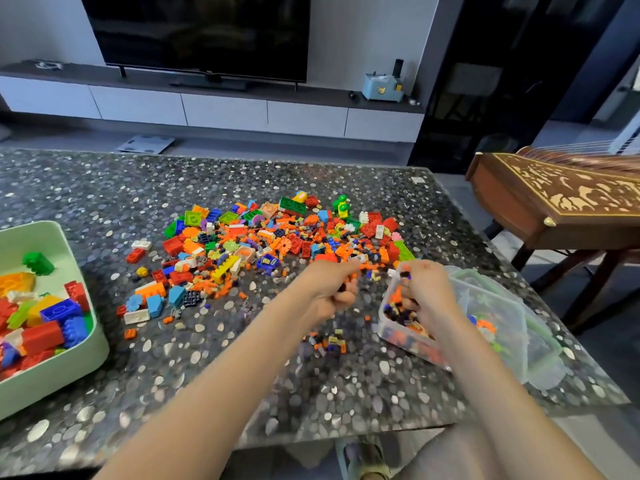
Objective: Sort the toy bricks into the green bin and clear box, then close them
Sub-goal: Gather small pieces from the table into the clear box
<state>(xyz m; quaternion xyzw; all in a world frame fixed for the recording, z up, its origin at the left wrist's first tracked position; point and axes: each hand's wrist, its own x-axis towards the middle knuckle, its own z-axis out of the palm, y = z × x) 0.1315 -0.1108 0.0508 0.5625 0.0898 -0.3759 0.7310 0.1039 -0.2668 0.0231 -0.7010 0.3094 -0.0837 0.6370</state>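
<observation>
Bricks (277,237) in and just beyond both hands (332,289)

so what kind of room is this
Most likely a home living room: a large television on a low white cabinet, with toy bricks strewn over a pebble-patterned table.

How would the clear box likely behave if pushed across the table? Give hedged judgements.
The clear box looks thin-walled plastic, so probably light and flexible. On the glossy table it would likely slide. Its loose small bricks would probably shift.
</observation>
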